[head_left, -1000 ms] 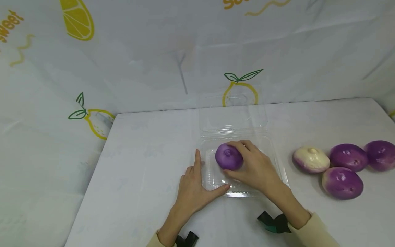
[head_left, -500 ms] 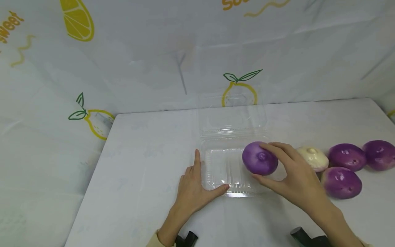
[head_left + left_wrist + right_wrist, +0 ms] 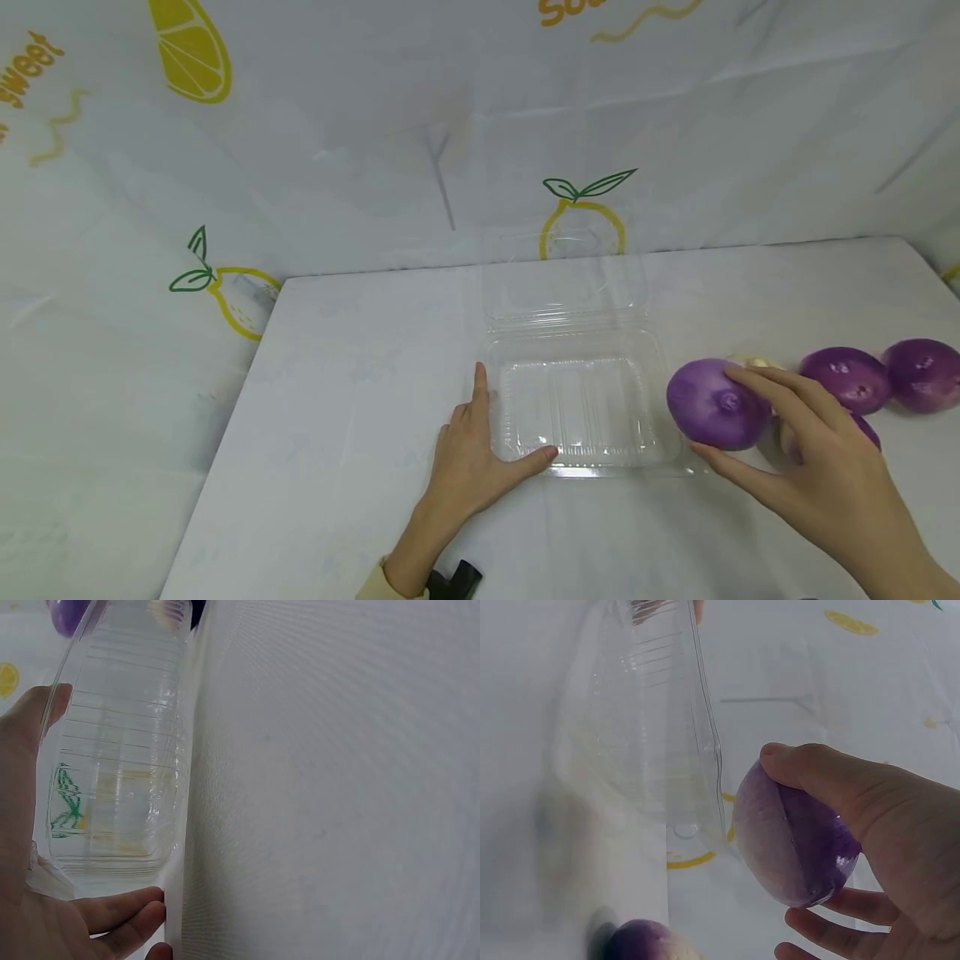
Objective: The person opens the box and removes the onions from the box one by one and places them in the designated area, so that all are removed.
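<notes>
My right hand [image 3: 832, 483] holds a glossy purple onion [image 3: 708, 404] between thumb and fingers, raised just right of a clear plastic clamshell box [image 3: 566, 408]. In the right wrist view the thumb lies across the onion [image 3: 769, 832] from above, with fingers beneath it. The box lies with its lid folded back toward the wall and nothing inside. At its front left corner rests my left hand [image 3: 467, 471], index finger straight along the left side and thumb stretched to the front rim. The left wrist view shows that thumb [image 3: 56, 705] over the rim.
To the right, several more onions lie on the white table [image 3: 360, 417]: two purple ones [image 3: 844, 380] [image 3: 924, 375], a pale one [image 3: 757, 361] mostly hidden, and another purple one [image 3: 868, 429] behind the right hand. A lemon-printed cloth [image 3: 360, 150] hangs behind.
My right hand has lifted the purple onion out of the box and carried it right, past the box's right edge. The left hand has stayed in place.
</notes>
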The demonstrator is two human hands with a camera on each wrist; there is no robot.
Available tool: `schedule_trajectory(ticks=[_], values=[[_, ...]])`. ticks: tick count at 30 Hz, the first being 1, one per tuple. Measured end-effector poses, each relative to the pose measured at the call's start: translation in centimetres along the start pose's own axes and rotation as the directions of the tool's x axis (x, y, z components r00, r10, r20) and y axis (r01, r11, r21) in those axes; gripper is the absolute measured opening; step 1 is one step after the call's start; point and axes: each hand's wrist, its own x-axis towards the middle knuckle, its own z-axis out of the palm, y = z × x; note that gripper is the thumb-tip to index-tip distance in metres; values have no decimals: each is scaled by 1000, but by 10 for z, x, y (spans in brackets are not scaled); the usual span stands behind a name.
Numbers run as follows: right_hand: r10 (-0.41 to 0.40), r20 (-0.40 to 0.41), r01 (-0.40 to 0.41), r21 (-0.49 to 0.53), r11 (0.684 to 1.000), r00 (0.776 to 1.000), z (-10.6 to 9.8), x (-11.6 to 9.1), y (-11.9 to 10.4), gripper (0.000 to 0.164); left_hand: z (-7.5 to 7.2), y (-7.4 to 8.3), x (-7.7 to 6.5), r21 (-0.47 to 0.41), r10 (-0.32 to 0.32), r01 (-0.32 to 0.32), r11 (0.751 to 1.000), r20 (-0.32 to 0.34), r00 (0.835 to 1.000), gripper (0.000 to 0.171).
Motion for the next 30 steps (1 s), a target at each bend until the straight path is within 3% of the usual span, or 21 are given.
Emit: schedule_trajectory(ticks=[9,16,26,30], values=[[-33,-117,38,40,998,993,-17,-15,20,99,-1,2,0,8,5,-5,1000,-5,1000,132],[-66,-232,84,69,994,970,-17,-20,33,99,0,1,0,2,-1,1,1000,-3,1000,132],[-72,-265,95,77,992,962,-20,-28,42,99,1,2,0,-1,-22,22,1000,13,1000,132],[-23,-242,37,51,998,970,-25,-30,40,103,0,3,0,-1,-28,28,1000,20,999,132]])
